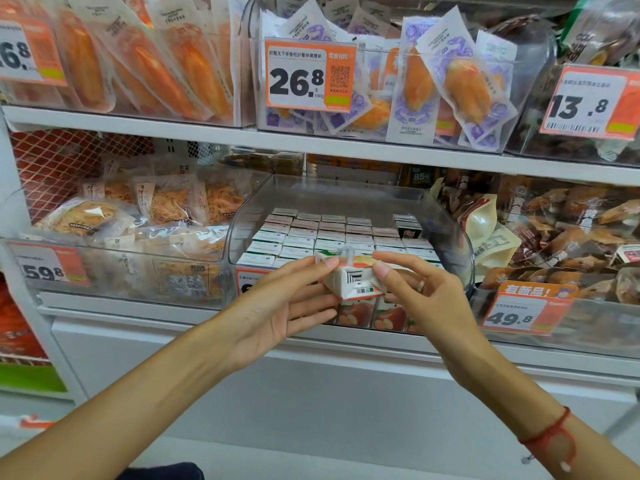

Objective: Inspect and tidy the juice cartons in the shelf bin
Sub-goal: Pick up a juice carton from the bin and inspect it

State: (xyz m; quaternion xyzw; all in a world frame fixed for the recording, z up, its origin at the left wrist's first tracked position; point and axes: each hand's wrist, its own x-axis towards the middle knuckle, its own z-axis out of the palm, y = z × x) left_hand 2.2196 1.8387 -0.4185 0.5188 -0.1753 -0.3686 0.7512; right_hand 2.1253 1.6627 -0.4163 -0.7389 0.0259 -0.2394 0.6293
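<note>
Left hand (294, 299) and right hand (419, 292), palms inward, fingertips pinching tilted juice carton (349, 278) at front rim of clear bin (450, 230); remaining cartons (329, 237) packed upright behind; snack bags (173, 209) alongside.

Two hands (284, 303) (429, 296), one held carton (349, 278), four readable price tags (308, 76).

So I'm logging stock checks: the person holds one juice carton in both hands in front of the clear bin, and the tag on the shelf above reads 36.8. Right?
Not quite. The head view shows the tag above reads 26.8, not 36.8. The rest holds: the left hand and right hand hold one juice carton in front of the clear bin.
</note>
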